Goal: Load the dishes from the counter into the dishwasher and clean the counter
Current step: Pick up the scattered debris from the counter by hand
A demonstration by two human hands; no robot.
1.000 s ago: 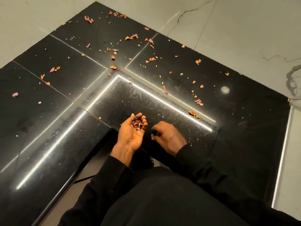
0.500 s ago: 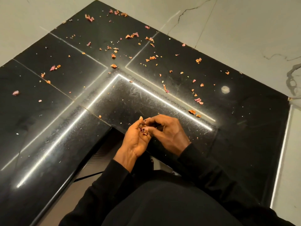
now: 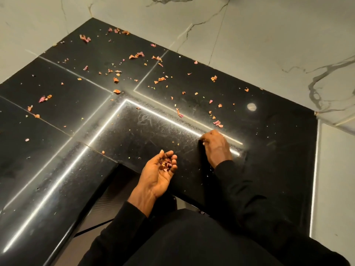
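Left hand (image 3: pixel 156 172), palm up and loosely cupped, carries gathered scraps (image 3: pixel 166 166) over the surface (image 3: pixel 134 135) edge. Right hand (image 3: pixel 216 145): fingers curled onto the surface, pinch unclear. Best practice: bring the cup beside each pick. Loose flakes (image 3: pixel 217 123) lie scattered beyond.

glossy black stone counter (image 3: pixel 57 169), veined marble wall (image 3: pixel 269 45).

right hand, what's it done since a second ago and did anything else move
The right hand left the left hand and moved right and farther out on the counter, fingertips down where a scrap lay; any grip is hidden. The left hand stayed palm up, cupping its collected scraps. Other loose scraps lie as before.
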